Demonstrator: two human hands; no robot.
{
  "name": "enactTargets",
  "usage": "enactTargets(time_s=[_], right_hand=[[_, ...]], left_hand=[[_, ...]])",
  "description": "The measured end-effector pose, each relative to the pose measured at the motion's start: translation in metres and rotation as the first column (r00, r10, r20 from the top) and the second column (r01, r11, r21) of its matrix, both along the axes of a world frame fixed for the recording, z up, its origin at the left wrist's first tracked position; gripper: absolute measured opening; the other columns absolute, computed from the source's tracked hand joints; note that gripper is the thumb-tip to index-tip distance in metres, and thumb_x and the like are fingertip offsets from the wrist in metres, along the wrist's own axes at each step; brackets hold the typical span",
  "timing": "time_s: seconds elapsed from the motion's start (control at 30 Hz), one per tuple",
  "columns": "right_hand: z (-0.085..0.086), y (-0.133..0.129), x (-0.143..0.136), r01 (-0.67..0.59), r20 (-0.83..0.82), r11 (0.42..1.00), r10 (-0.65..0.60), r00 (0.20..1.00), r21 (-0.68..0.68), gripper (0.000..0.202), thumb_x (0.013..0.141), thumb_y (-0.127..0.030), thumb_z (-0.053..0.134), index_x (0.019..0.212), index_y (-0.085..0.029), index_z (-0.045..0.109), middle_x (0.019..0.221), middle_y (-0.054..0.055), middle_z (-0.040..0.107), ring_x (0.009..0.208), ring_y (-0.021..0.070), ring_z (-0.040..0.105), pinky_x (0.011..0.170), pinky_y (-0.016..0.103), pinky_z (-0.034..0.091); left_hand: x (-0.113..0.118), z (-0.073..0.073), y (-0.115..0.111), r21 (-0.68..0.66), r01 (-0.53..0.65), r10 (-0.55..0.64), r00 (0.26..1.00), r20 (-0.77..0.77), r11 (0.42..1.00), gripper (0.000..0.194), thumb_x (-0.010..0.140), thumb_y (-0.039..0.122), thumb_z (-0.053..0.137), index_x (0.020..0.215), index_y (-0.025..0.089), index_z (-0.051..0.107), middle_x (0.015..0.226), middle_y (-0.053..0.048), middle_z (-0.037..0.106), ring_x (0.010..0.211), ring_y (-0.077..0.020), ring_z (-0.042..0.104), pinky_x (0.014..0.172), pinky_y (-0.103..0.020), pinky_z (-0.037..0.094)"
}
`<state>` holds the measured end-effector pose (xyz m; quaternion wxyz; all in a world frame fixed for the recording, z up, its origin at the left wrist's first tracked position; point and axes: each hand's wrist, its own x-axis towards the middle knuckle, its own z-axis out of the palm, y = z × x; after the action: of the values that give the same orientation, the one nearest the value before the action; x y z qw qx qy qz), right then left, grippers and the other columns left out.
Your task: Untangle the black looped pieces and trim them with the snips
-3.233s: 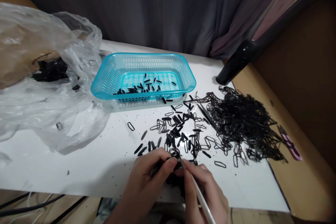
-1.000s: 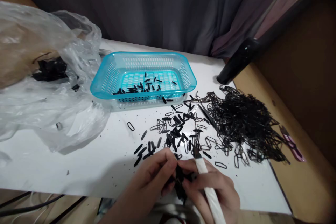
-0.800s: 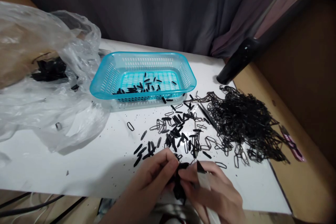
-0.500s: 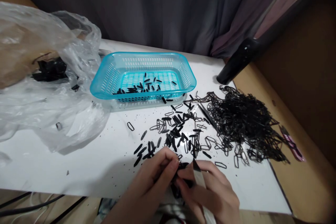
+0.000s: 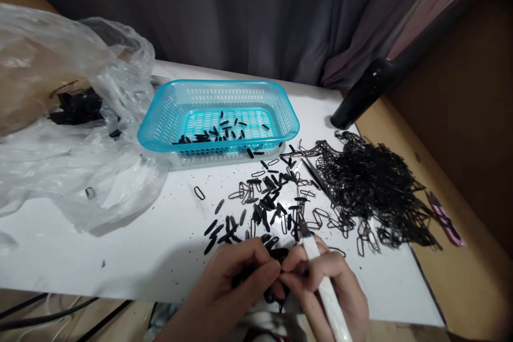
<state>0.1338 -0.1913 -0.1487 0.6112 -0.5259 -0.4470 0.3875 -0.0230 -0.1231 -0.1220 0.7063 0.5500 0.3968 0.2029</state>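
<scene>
Black piece: between the two hands, by the near edge of the table (image 5: 132, 267); the fingers cover much of it, and dark parts show just beyond and below the fingertips.
Its long axis: cannot be told for sure; the part that shows below (image 5: 274, 295) hangs toward the body.
Left hand (image 5: 236, 280): thumb and forefinger closed with no visible gap, pinching the black piece from its left side.
Right hand (image 5: 334, 280): thumb and forefinger nearly meet the left fingertips at the black piece; the other fingers wrap the knife (image 5: 327, 299).
Nearer hand: neither; both are at the black piece.
Knife lie: slanted, white handle back toward the body, blade pointing away and slightly left, its tip beyond the pinch and apart from the left hand.
Beyond the fingers: black slivers (image 5: 267, 203) and thin loops crowd close, leaving little room.
Farther off: blue basket (image 5: 218, 145), slivers inside.
Right side: tangled black pile (image 5: 372, 187), pink scissors (image 5: 444, 219) past it; one loop (image 5: 337, 251) just beside the right hand.
Left side: a wide crumb-specked stretch of tabletop reaches toward the plastic bag (image 5: 132, 192), the roomier side for moving.
</scene>
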Motion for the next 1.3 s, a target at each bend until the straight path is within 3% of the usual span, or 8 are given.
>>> enactTargets(time_s=[0.2, 0.37, 0.5, 0.63, 0.83, 1.03, 1.2, 1.3], right_hand=[[-0.001, -0.002, 0.004, -0.089, -0.203, 0.994, 0.075, 0.976, -0.059, 0.024, 0.091, -0.012, 0.064, 0.084, -0.026, 0.046, 0.087, -0.001, 0.065, 0.072, 0.0135, 0.064, 0.064, 0.024, 0.053], [0.009, -0.002, 0.008, -0.106, -0.076, 0.988, 0.098, 0.992, -0.110, 0.026, 0.083, -0.013, 0.073, 0.083, -0.025, 0.050, 0.093, 0.003, 0.071, 0.082, 0.0184, 0.067, 0.070, 0.027, 0.054], [0.019, 0.000, 0.011, -0.092, 0.051, 0.987, 0.099, 0.994, -0.133, 0.024, 0.087, -0.015, 0.069, 0.075, -0.024, 0.051, 0.087, 0.003, 0.074, 0.076, 0.0167, 0.066, 0.068, 0.024, 0.053], [0.023, 0.000, 0.008, -0.076, 0.042, 0.984, 0.084, 0.996, -0.163, 0.025, 0.089, -0.018, 0.065, 0.075, -0.024, 0.046, 0.086, 0.001, 0.070, 0.069, 0.0137, 0.063, 0.064, 0.022, 0.050], [0.019, 0.001, 0.009, -0.223, 0.107, 0.952, 0.249, 0.963, -0.210, 0.028, 0.084, -0.008, 0.063, 0.082, -0.026, 0.041, 0.089, -0.002, 0.063, 0.072, 0.0123, 0.060, 0.065, 0.021, 0.049], [0.021, 0.001, 0.010, -0.189, 0.179, 0.968, 0.219, 0.959, -0.167, 0.025, 0.088, -0.009, 0.060, 0.086, -0.027, 0.042, 0.091, -0.002, 0.062, 0.077, 0.0126, 0.062, 0.067, 0.020, 0.048], [0.020, -0.001, 0.008, -0.167, 0.191, 0.983, 0.179, 0.965, -0.077, 0.026, 0.088, -0.008, 0.060, 0.084, -0.027, 0.043, 0.094, 0.000, 0.064, 0.076, 0.0135, 0.062, 0.068, 0.022, 0.050], [0.022, -0.001, 0.009, -0.171, 0.115, 0.975, 0.188, 0.975, -0.145, 0.023, 0.089, -0.013, 0.062, 0.083, -0.026, 0.044, 0.094, 0.001, 0.064, 0.077, 0.0149, 0.062, 0.066, 0.023, 0.049]], left_hand=[[-0.003, 0.003, -0.004, 0.192, 0.007, 0.012, 0.995, -0.095, 0.981, 0.030, 0.094, 0.040, 0.057, 0.074, 0.020, 0.068, 0.070, -0.001, 0.068, 0.067, -0.0165, 0.061, 0.064, -0.026, 0.045], [-0.004, 0.003, -0.007, 0.282, 0.006, 0.041, 0.986, -0.159, 0.959, 0.025, 0.093, 0.042, 0.058, 0.082, 0.025, 0.071, 0.077, -0.001, 0.070, 0.074, -0.0194, 0.061, 0.067, -0.027, 0.046], [-0.003, 0.000, -0.009, 0.288, 0.021, 0.037, 0.980, -0.194, 0.957, 0.031, 0.096, 0.044, 0.052, 0.078, 0.024, 0.067, 0.071, 0.000, 0.066, 0.066, -0.0170, 0.057, 0.060, -0.025, 0.041], [-0.002, 0.003, -0.010, 0.330, 0.021, 0.050, 0.977, -0.205, 0.944, 0.028, 0.097, 0.040, 0.049, 0.080, 0.024, 0.066, 0.073, 0.000, 0.066, 0.066, -0.0165, 0.057, 0.061, -0.025, 0.040], [0.002, 0.005, -0.010, 0.312, 0.015, 0.055, 0.975, -0.215, 0.950, 0.032, 0.098, 0.041, 0.047, 0.076, 0.023, 0.061, 0.072, 0.001, 0.065, 0.067, -0.0169, 0.056, 0.061, -0.025, 0.040], [0.000, 0.001, -0.011, 0.312, -0.060, 0.120, 0.977, -0.175, 0.948, 0.038, 0.098, 0.048, 0.045, 0.073, 0.023, 0.059, 0.067, 0.001, 0.061, 0.062, -0.0170, 0.052, 0.059, -0.027, 0.037], [-0.004, -0.003, -0.009, 0.307, 0.016, 0.045, 0.980, -0.193, 0.952, 0.035, 0.100, 0.043, 0.043, 0.076, 0.023, 0.058, 0.068, 0.001, 0.059, 0.064, -0.0164, 0.053, 0.059, -0.026, 0.039], [-0.005, -0.002, -0.007, 0.319, 0.061, 0.010, 0.976, -0.216, 0.946, 0.031, 0.100, 0.038, 0.043, 0.078, 0.022, 0.058, 0.071, 0.001, 0.061, 0.065, -0.0161, 0.054, 0.059, -0.025, 0.039]])
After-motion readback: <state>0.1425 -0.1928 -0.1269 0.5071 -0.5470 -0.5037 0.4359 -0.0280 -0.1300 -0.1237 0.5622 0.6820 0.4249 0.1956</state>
